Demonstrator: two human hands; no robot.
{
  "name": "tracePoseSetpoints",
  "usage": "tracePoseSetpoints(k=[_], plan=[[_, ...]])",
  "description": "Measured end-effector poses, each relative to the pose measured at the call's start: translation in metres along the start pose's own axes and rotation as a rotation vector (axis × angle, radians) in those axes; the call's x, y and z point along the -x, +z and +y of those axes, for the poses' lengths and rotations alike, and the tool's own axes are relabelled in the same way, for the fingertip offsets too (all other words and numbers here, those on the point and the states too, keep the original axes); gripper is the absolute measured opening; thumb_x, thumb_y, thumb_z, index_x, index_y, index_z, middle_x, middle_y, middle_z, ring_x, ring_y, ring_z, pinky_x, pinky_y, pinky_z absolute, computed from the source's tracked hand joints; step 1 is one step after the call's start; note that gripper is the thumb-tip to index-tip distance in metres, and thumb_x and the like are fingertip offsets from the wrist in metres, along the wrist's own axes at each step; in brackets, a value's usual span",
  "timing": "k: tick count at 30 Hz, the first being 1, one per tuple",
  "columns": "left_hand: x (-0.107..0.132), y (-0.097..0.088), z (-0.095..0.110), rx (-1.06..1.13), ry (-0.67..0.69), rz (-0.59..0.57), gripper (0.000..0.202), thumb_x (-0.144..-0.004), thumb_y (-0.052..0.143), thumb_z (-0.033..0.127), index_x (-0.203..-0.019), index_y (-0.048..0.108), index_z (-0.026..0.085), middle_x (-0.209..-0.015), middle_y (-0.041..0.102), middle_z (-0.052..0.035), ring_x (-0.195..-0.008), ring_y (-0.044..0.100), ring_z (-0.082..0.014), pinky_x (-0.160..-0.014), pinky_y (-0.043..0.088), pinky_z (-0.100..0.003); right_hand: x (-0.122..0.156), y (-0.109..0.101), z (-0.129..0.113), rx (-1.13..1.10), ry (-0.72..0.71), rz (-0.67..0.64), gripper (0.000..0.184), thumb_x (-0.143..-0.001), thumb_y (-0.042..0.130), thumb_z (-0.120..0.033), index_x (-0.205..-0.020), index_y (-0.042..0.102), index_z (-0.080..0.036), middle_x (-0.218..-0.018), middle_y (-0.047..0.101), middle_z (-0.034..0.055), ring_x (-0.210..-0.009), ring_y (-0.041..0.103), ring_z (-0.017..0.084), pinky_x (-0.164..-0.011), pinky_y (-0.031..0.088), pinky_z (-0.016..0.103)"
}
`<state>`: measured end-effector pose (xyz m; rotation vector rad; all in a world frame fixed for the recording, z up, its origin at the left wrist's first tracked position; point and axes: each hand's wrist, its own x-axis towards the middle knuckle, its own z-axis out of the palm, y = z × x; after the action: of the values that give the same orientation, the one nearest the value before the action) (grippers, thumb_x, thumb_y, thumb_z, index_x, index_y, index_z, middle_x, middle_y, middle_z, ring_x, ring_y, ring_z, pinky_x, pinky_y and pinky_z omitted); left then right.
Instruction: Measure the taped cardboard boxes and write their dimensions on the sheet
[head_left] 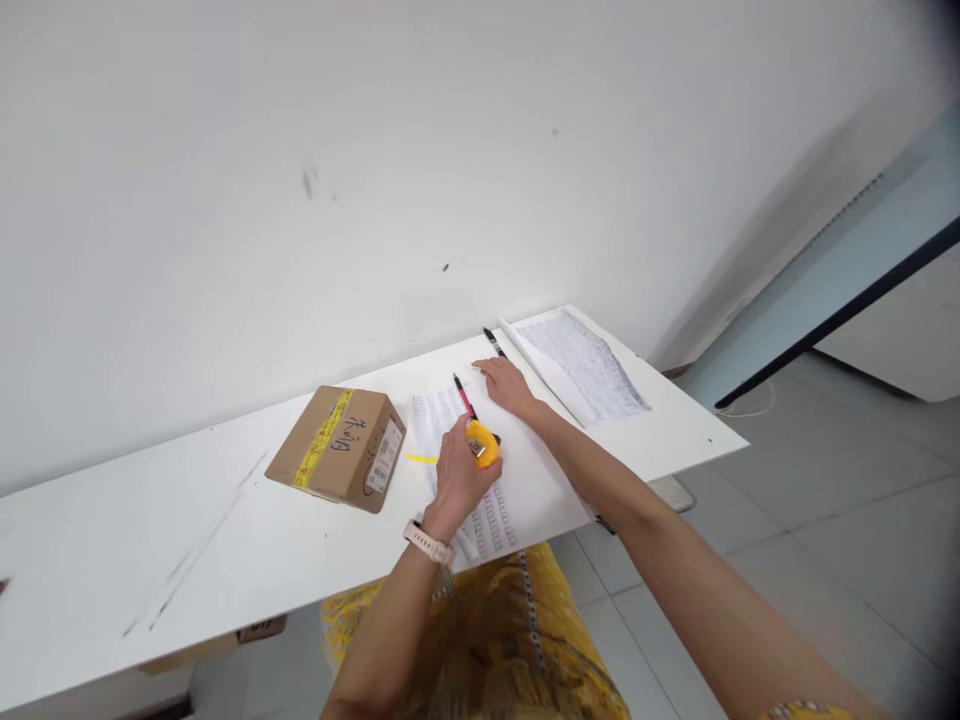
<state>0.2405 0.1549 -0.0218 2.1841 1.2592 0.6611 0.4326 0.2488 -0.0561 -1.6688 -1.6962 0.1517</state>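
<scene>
In the head view my left hand (456,478), a pale watch band (428,541) at its wrist, is closed around a yellow tape measure (484,444). A short length of yellow blade (421,459) shows on the hand's other side, pointing toward the cardboard box (349,440). My right hand (506,385) lies flat on the page of an open notebook (536,495), fingers stretched out. Between the hands rests a red and black pen (464,396), its lower part partly hidden by the tape measure. Handwriting covers the left side of the notebook.
Behind the white table (217,510) stands a white wall (420,180). A black marker-like pen (494,342) lies near the wall, beside a densely written page (585,362). At the right, a bluish panel with a dark edge (832,315) leans above the tiled floor (795,520).
</scene>
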Motion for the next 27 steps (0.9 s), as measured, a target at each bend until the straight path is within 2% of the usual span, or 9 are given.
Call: tracePoseSetpoints(k=[2, 4, 6, 8, 15, 18, 22, 25, 27], plan=[[0.01, -0.017, 0.003, 0.216, -0.009, 0.018, 0.085, -0.073, 0.073, 0.023, -0.145, 0.027, 0.016, -0.122, 0.059, -0.0135, -0.111, 0.059, -0.0265, -0.097, 0.046, -0.042, 0.007, -0.017, -0.022, -0.088, 0.024, 0.033, 0.038, -0.089, 0.039, -0.009, -0.114, 0.068, -0.013, -0.109, 0.068, 0.0145, -0.105, 0.057, 0.025, -0.094, 0.043, 0.039], [0.026, -0.04, 0.008, 0.375, 0.017, 0.031, 0.088, -0.073, 0.073, 0.025, -0.146, 0.024, 0.02, -0.12, 0.059, -0.0105, -0.108, 0.061, -0.0232, -0.097, 0.045, -0.04, 0.02, -0.037, -0.051, -0.322, 0.076, -0.044, 0.034, -0.096, 0.039, -0.026, -0.108, 0.07, -0.015, -0.11, 0.069, 0.0126, -0.102, 0.06, 0.024, -0.09, 0.045, 0.037], [0.044, -0.061, 0.011, 0.458, 0.042, 0.043, 0.087, -0.073, 0.074, 0.027, -0.145, 0.024, 0.022, -0.119, 0.059, -0.0092, -0.109, 0.06, -0.0227, -0.099, 0.043, -0.04, 0.038, -0.056, -0.083, -0.607, 0.087, -0.324, 0.047, -0.1, 0.033, -0.043, -0.099, 0.072, -0.017, -0.099, 0.072, 0.0095, -0.089, 0.063, 0.021, -0.081, 0.048, 0.034], [0.064, -0.077, 0.013, 0.504, 0.037, 0.052, 0.087, -0.074, 0.074, 0.027, -0.145, 0.024, 0.022, -0.117, 0.06, -0.0087, -0.108, 0.059, -0.0228, -0.099, 0.042, -0.041, 0.058, -0.071, -0.112, -0.73, 0.014, -0.53, 0.05, -0.098, 0.035, -0.051, -0.095, 0.072, -0.018, -0.096, 0.072, 0.0076, -0.086, 0.064, 0.02, -0.077, 0.047, 0.032], [0.148, -0.105, -0.002, 0.557, -0.098, -0.018, 0.09, -0.075, 0.075, 0.026, -0.148, 0.024, 0.026, -0.125, 0.057, -0.009, -0.115, 0.055, -0.0239, -0.104, 0.038, -0.041, 0.103, -0.076, -0.171, -0.595, -0.153, -0.649, 0.027, -0.08, 0.068, -0.047, -0.086, 0.065, -0.021, -0.089, 0.066, 0.0032, -0.078, 0.058, 0.017, -0.067, 0.044, 0.028], [0.18, -0.134, -0.02, 0.634, -0.146, -0.116, 0.087, -0.074, 0.077, 0.031, -0.149, 0.032, 0.026, -0.124, 0.057, -0.0093, -0.113, 0.057, -0.0255, -0.103, 0.039, -0.04, 0.089, -0.072, -0.187, -0.654, -0.173, -0.623, 0.03, -0.083, 0.064, -0.049, -0.076, 0.059, -0.02, -0.078, 0.062, 0.0006, -0.07, 0.054, 0.015, -0.064, 0.041, 0.027], [0.212, -0.185, -0.051, 0.916, -0.234, -0.291, 0.076, -0.07, 0.081, 0.041, -0.139, 0.054, 0.022, -0.123, 0.064, -0.0106, -0.11, 0.06, -0.0294, -0.096, 0.045, -0.038, 0.031, -0.065, -0.204, -0.662, -0.05, -0.373, 0.044, -0.086, 0.057, -0.056, -0.063, 0.044, -0.021, -0.062, 0.044, -0.0033, -0.06, 0.039, 0.012, -0.057, 0.031, 0.026], [0.227, -0.21, -0.07, 1.086, -0.334, -0.191, 0.067, -0.067, 0.081, 0.044, -0.127, 0.065, 0.02, -0.116, 0.07, -0.0111, -0.097, 0.066, -0.0288, -0.083, 0.052, -0.036, -0.019, -0.051, -0.213, -0.641, 0.1, -0.253, 0.044, -0.088, 0.057, -0.053, -0.063, 0.039, -0.022, -0.061, 0.037, -0.0044, -0.058, 0.033, 0.012, -0.056, 0.028, 0.027], [0.23, -0.219, -0.077, 1.166, -0.377, -0.101, 0.062, -0.068, 0.079, 0.045, -0.123, 0.067, 0.018, -0.114, 0.071, -0.0126, -0.084, 0.068, -0.0269, -0.071, 0.055, -0.034, -0.042, -0.035, -0.22, -0.585, 0.142, -0.278, 0.045, -0.089, 0.058, -0.051, -0.061, 0.038, -0.022, -0.06, 0.037, -0.0037, -0.058, 0.033, 0.012, -0.057, 0.027, 0.027]])
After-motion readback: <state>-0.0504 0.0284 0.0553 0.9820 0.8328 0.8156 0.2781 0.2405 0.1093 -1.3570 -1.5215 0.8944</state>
